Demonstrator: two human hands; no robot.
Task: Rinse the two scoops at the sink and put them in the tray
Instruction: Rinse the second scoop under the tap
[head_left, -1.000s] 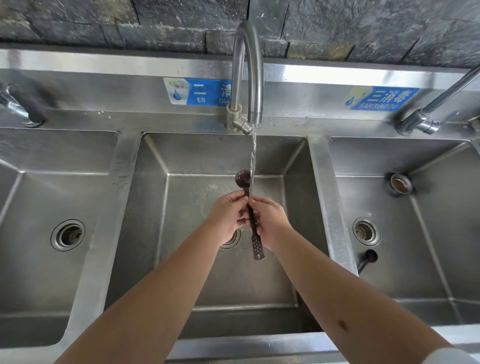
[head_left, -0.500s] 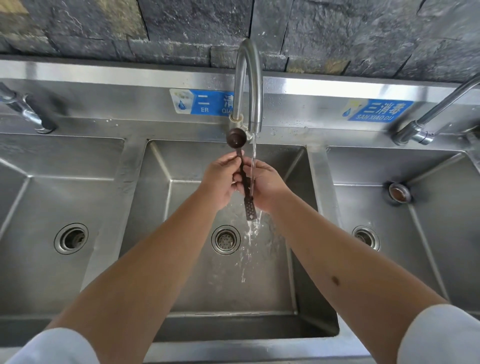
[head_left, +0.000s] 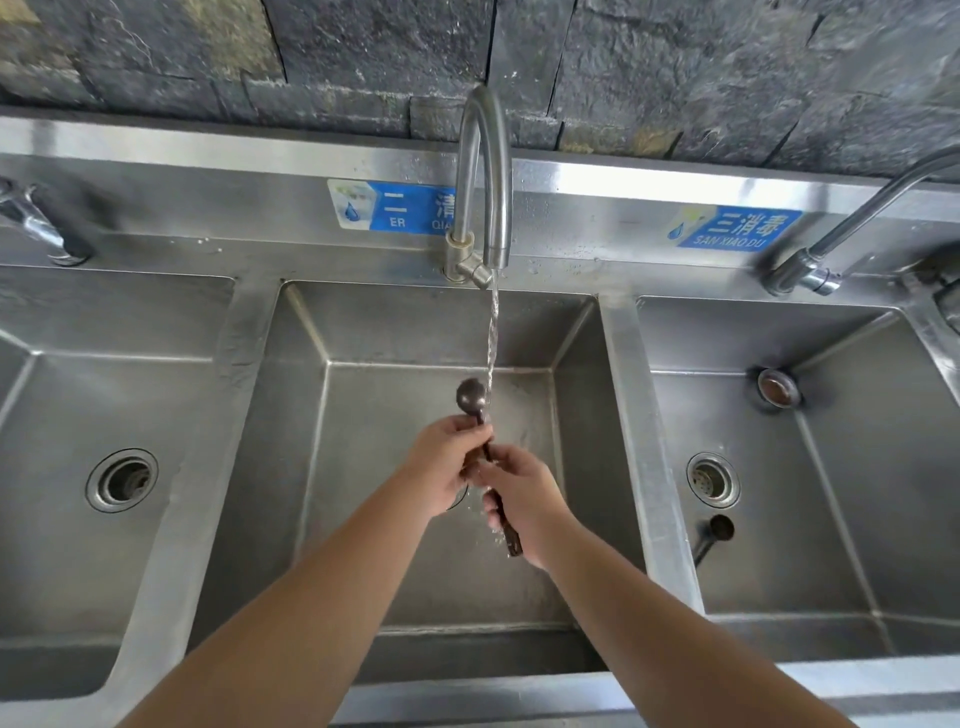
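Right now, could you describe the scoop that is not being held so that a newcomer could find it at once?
Start at the steel sink unit with three basins and take the right basin. The second scoop lies on its floor, just nearer than the drain. Unlike the scoop held under the running water, it is dark, untouched and alone.

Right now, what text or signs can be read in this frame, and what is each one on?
"二 清" over "ER QIA...": blue label on the steel backsplash above the middle basin; its right end is hidden behind the running faucet.
"三消毒" over "SAN XIAO DU": blue label on the backsplash above the right basin.
The small print on the water-drop logos at each label's left end is too small to read.
No other text shows.
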